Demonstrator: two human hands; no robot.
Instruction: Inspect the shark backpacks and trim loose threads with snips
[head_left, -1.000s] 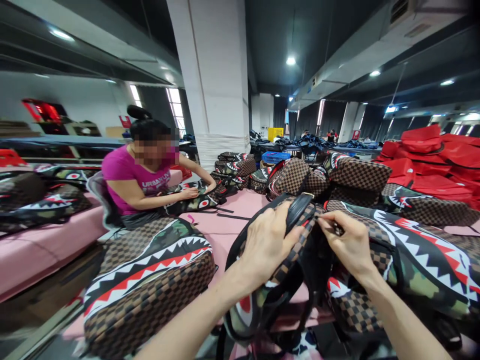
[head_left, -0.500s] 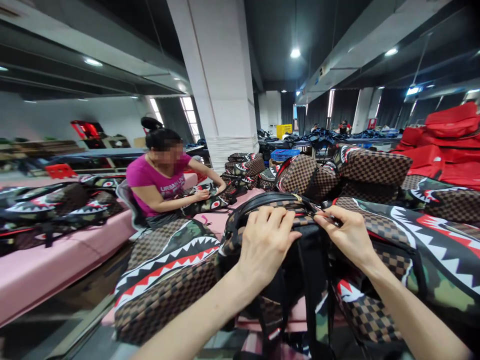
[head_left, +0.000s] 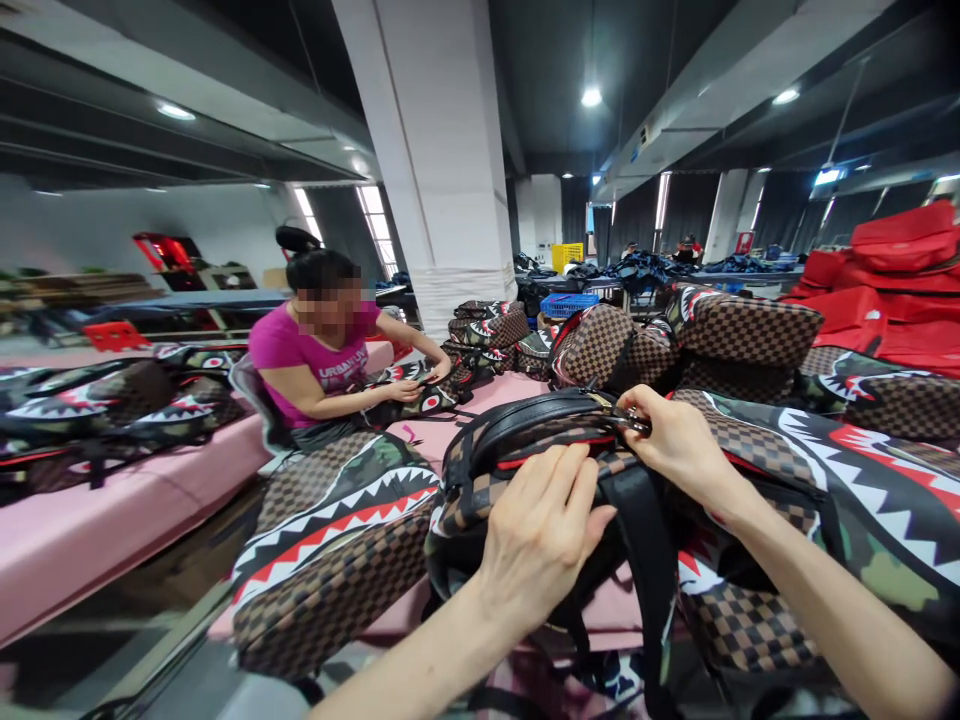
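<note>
A brown checkered backpack (head_left: 495, 480) with a black top handle and black straps stands in front of me on the pink table (head_left: 465, 405). My left hand (head_left: 544, 525) grips its upper back, fingers curled over the checkered fabric beside a black strap. My right hand (head_left: 675, 440) pinches a small metal zipper pull at the bag's top edge. A red lining strip shows along the opened zipper line.
A shark-mouth camouflage backpack (head_left: 337, 545) lies to the left, another (head_left: 862, 470) to the right. Several checkered bags (head_left: 735, 335) pile up behind. A person in a magenta shirt (head_left: 315, 360) works on a bag across the table. Red bags (head_left: 892, 280) are stacked far right; a white pillar (head_left: 442, 160) stands behind.
My left hand slid down from the bag's top edge to its back. My right hand moved up and left along the zipper line, still pinching.
</note>
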